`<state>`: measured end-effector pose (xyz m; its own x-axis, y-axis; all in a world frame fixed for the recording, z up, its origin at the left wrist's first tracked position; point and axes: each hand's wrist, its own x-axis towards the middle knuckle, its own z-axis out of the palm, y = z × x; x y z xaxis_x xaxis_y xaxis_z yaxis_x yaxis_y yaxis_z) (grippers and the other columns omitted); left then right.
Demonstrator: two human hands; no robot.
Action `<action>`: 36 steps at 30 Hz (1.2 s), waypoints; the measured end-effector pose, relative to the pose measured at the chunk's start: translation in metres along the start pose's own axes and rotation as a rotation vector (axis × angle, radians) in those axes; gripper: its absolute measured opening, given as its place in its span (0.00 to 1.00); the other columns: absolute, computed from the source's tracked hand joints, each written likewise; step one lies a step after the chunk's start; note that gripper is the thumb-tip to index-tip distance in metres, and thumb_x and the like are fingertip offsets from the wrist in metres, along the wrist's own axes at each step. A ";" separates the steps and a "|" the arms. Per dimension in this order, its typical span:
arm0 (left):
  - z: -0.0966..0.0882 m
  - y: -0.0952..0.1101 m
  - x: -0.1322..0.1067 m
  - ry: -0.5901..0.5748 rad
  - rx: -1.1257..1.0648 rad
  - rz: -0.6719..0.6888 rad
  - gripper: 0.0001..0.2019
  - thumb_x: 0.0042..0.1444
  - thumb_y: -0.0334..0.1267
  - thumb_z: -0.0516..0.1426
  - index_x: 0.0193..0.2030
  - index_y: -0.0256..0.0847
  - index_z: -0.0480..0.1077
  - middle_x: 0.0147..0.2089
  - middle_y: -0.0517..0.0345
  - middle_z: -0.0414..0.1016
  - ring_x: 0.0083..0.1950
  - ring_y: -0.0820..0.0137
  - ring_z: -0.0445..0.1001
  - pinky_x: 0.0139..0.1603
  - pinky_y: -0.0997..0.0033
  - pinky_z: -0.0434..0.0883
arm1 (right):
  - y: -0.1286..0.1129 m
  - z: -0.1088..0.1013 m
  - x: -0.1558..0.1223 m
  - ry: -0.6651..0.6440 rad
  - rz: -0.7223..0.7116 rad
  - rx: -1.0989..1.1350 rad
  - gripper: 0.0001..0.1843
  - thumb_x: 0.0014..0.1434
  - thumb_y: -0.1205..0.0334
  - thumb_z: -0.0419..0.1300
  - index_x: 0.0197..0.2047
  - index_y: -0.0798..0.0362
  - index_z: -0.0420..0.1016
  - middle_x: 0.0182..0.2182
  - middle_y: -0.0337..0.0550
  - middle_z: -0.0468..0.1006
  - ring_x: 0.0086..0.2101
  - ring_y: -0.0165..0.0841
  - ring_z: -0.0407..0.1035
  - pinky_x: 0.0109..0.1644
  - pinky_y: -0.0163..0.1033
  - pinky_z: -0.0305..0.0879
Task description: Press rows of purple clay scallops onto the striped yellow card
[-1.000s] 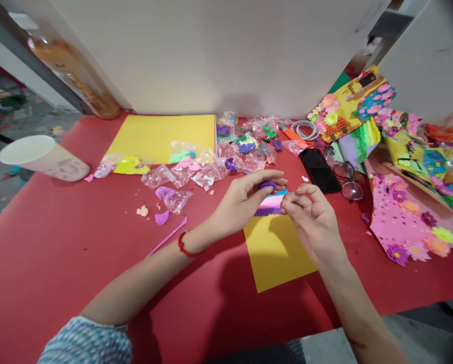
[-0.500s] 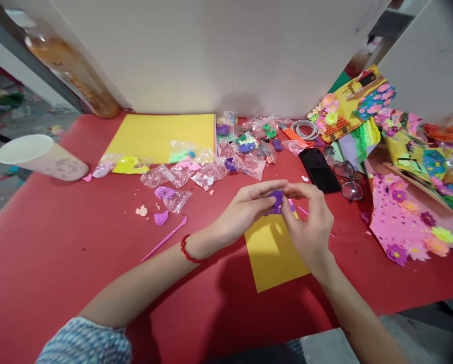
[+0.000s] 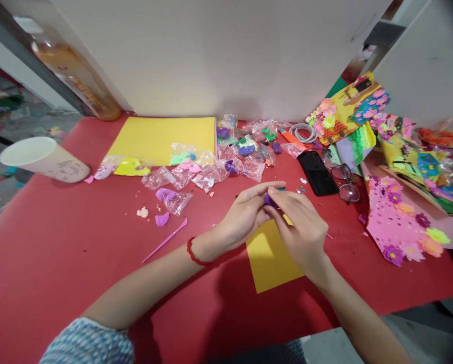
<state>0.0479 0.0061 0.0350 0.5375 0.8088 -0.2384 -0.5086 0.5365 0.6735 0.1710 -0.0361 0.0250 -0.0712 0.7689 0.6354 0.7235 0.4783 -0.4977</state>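
Note:
A small lump of purple modelling clay (image 3: 268,200) is held between my two hands, above a yellow sheet of card (image 3: 273,255). My left hand (image 3: 245,212), with a red cord bracelet at its wrist, cups the clay between thumb and fingers. From the other side my right hand (image 3: 300,222) closes its thumb and fingertips on the same lump, covering much of it. The far part of the card is hidden behind both hands. To the left lie a pink modelling stick (image 3: 164,240) and a loose piece of purple clay (image 3: 162,219).
Several plastic bags of coloured clay (image 3: 211,174) spread across the red table (image 3: 97,283). Behind stand a larger yellow sheet (image 3: 161,134), a paper cup (image 3: 59,162) and a bottle (image 3: 82,83). A phone (image 3: 317,173), glasses (image 3: 349,192) and flower-decorated crafts (image 3: 400,222) lie right.
My right hand has turned over and its fingers now cover more of the purple clay, which sits slightly lower and further left. The view has shifted a little.

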 end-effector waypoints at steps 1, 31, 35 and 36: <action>-0.001 -0.001 0.001 -0.001 -0.022 -0.012 0.12 0.54 0.24 0.51 0.39 0.35 0.74 0.36 0.54 0.76 0.34 0.75 0.72 0.39 0.74 0.68 | 0.001 0.001 -0.001 -0.030 -0.009 -0.036 0.20 0.56 0.68 0.59 0.50 0.40 0.71 0.43 0.37 0.79 0.45 0.39 0.70 0.50 0.51 0.63; -0.033 0.029 0.020 0.165 -0.023 0.122 0.07 0.53 0.25 0.56 0.36 0.36 0.74 0.35 0.54 0.78 0.32 0.76 0.75 0.38 0.77 0.72 | 0.188 -0.052 0.039 -0.017 0.408 -0.708 0.19 0.57 0.52 0.49 0.44 0.56 0.70 0.39 0.56 0.76 0.45 0.48 0.67 0.51 0.54 0.55; -0.029 0.037 0.017 0.180 -0.003 0.148 0.07 0.51 0.25 0.58 0.37 0.34 0.74 0.32 0.56 0.76 0.33 0.75 0.74 0.38 0.77 0.71 | 0.187 -0.070 0.018 -0.123 0.284 -0.567 0.11 0.57 0.59 0.48 0.36 0.52 0.70 0.33 0.48 0.79 0.40 0.41 0.70 0.49 0.48 0.59; -0.028 0.039 0.017 0.202 0.013 0.158 0.08 0.49 0.24 0.59 0.37 0.35 0.73 0.32 0.58 0.75 0.32 0.76 0.74 0.37 0.78 0.71 | 0.188 -0.069 0.014 -0.142 0.271 -0.556 0.10 0.55 0.60 0.49 0.35 0.52 0.69 0.33 0.48 0.78 0.40 0.41 0.70 0.49 0.48 0.59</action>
<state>0.0183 0.0470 0.0375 0.3061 0.9147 -0.2637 -0.5661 0.3976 0.7221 0.3539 0.0352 -0.0191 0.1017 0.8991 0.4258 0.9743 -0.0037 -0.2250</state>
